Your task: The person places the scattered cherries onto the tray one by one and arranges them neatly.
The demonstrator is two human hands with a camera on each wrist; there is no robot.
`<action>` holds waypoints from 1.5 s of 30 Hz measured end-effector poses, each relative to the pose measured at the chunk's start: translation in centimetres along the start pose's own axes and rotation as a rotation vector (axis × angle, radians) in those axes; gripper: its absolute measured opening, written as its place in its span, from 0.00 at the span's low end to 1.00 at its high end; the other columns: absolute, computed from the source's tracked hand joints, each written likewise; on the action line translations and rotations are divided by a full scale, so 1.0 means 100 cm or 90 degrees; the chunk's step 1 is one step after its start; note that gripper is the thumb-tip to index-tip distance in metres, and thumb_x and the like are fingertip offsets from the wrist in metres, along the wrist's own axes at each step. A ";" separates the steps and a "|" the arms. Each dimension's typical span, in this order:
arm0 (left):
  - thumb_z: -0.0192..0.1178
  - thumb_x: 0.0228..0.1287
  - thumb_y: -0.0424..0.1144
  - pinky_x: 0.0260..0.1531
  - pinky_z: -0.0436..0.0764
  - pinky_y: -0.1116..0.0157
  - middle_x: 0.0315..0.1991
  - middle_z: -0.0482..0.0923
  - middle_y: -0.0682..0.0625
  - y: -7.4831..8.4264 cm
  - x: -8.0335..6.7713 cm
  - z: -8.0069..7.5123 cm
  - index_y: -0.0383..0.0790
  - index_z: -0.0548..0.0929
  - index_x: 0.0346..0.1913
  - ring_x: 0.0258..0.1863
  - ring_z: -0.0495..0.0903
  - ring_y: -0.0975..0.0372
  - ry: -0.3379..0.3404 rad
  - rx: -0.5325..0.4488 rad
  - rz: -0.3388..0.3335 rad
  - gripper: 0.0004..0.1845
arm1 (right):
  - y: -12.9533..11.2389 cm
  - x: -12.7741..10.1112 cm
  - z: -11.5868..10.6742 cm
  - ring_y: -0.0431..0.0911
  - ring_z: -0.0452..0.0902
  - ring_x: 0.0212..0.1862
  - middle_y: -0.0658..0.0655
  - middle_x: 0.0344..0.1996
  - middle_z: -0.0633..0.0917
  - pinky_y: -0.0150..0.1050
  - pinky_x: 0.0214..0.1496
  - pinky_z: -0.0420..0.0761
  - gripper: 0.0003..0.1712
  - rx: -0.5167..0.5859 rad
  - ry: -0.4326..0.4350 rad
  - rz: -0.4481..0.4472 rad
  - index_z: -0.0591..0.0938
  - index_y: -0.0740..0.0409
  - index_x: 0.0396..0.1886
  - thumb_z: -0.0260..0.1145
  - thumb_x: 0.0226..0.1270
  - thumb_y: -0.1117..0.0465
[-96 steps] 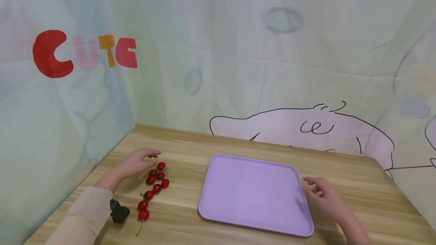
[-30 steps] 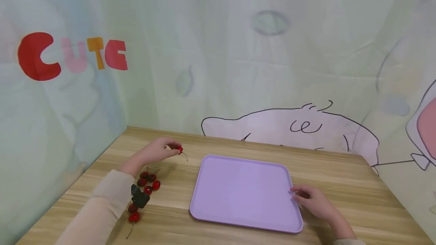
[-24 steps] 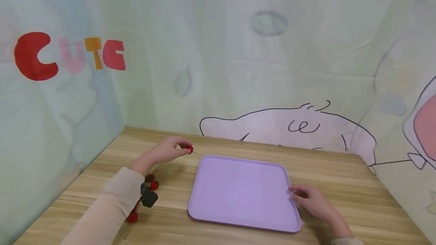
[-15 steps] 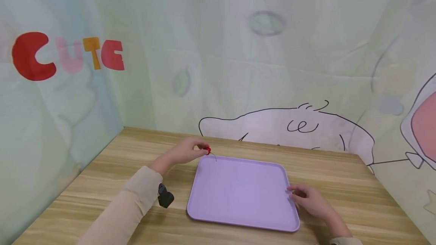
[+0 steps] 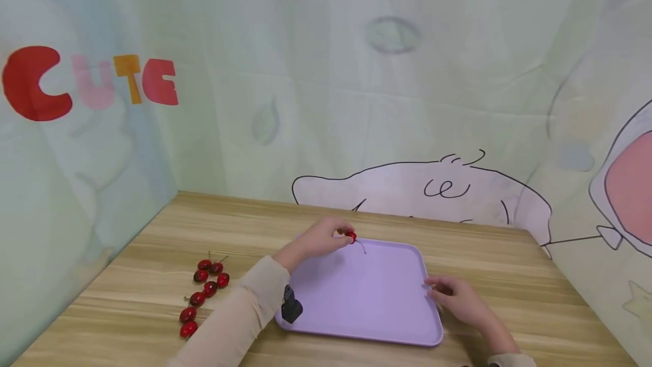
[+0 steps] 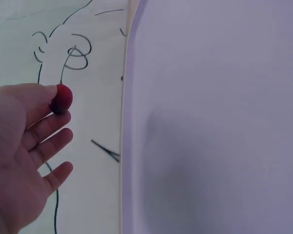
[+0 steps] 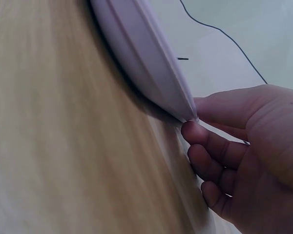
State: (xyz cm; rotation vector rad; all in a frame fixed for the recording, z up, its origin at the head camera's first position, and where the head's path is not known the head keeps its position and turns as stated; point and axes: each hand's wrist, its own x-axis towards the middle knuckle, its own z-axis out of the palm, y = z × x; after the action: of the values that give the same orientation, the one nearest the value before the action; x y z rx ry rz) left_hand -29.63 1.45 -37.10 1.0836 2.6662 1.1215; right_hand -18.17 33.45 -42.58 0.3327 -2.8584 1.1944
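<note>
The word CUTE, in block capitals, stands on the pale blue-green printed fabric wall (image 5: 46,186), between nine and ten o'clock in the head view. From its nine-o'clock end to its three-o'clock end: a large, thick red C (image 5: 22,84), opening toward three o'clock; a faint pale-pink U (image 5: 95,98), opening toward twelve; an orange T (image 5: 127,65), its crossbar at twelve and its stem toward six; and a rose-red, round-backed E (image 5: 154,81), its arms toward three. Between three and four o'clock, the looped black line (image 5: 446,185) on the pale cartoon figure (image 5: 397,183) resembles a lowercase e; whether it is lettering cannot be told.
</note>
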 end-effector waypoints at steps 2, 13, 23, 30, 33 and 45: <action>0.59 0.66 0.34 0.49 0.76 0.57 0.40 0.81 0.48 0.004 0.004 0.007 0.36 0.84 0.45 0.46 0.77 0.55 0.000 0.002 0.003 0.08 | 0.000 0.000 0.001 0.32 0.72 0.34 0.55 0.35 0.85 0.30 0.37 0.75 0.17 0.000 0.001 0.009 0.82 0.69 0.48 0.67 0.63 0.62; 0.60 0.65 0.34 0.43 0.75 0.65 0.36 0.82 0.49 0.011 0.030 0.042 0.36 0.85 0.41 0.39 0.77 0.59 0.011 0.022 0.028 0.07 | 0.003 0.004 0.000 0.33 0.72 0.35 0.54 0.35 0.83 0.31 0.38 0.75 0.18 -0.003 0.000 0.024 0.82 0.67 0.49 0.67 0.62 0.61; 0.61 0.62 0.34 0.41 0.75 0.68 0.34 0.83 0.49 0.017 0.042 0.068 0.36 0.85 0.38 0.36 0.78 0.62 0.006 0.045 0.026 0.06 | 0.005 0.003 0.001 0.32 0.72 0.35 0.53 0.34 0.84 0.30 0.37 0.75 0.18 0.004 -0.006 0.011 0.82 0.69 0.49 0.66 0.64 0.62; 0.62 0.62 0.34 0.42 0.76 0.68 0.34 0.82 0.49 0.015 0.046 0.081 0.36 0.85 0.37 0.36 0.78 0.62 0.009 0.051 0.005 0.05 | 0.003 0.002 0.001 0.33 0.72 0.35 0.54 0.35 0.83 0.30 0.38 0.75 0.17 0.004 -0.006 0.030 0.82 0.68 0.49 0.66 0.63 0.62; 0.62 0.61 0.34 0.42 0.76 0.68 0.34 0.83 0.49 0.013 0.046 0.085 0.36 0.85 0.38 0.36 0.79 0.61 0.010 0.062 0.014 0.05 | 0.002 0.001 0.001 0.33 0.73 0.36 0.56 0.37 0.85 0.30 0.39 0.76 0.17 0.007 -0.006 0.035 0.82 0.68 0.49 0.66 0.63 0.62; 0.63 0.61 0.36 0.42 0.75 0.68 0.33 0.84 0.51 0.012 0.050 0.091 0.38 0.86 0.37 0.37 0.80 0.62 0.014 0.114 0.030 0.05 | 0.000 0.001 0.001 0.35 0.73 0.37 0.56 0.41 0.85 0.31 0.39 0.75 0.18 -0.009 0.000 0.055 0.82 0.65 0.50 0.67 0.64 0.60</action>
State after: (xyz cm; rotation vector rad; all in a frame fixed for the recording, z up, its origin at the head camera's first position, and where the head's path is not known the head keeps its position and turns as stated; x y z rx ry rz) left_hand -29.95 10.74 -41.97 1.1721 2.8169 0.9211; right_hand -18.23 33.38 -42.61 0.2101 -2.9072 1.1862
